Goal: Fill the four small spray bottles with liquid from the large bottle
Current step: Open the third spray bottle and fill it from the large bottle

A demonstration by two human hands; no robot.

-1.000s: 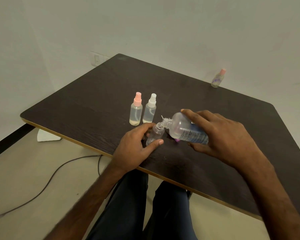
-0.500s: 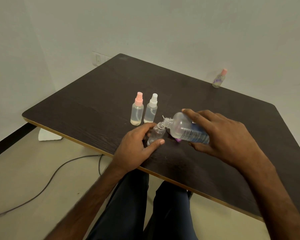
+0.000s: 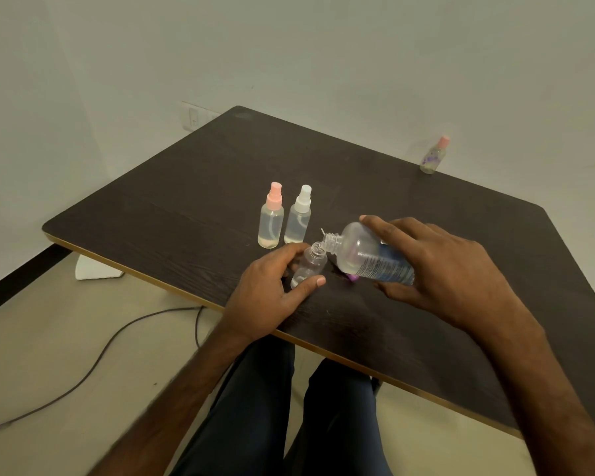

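Two capped spray bottles [image 3: 284,216] are set aside upright as an uncapped small bottle [image 3: 308,266] is steadied near the table [image 3: 186,201] edge by the closed left hand [image 3: 268,293]; the large bottle [image 3: 368,259], gripped in the right hand [image 3: 437,269], is tipped mouth-to-mouth for pouring.

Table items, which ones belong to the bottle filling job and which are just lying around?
Job: large bottle in right hand; open small bottle in left hand; pink-capped bottle; white-capped bottle; far pink-capped bottle.

Lying about: floor cable; wall switch; purple thing, partly hidden.
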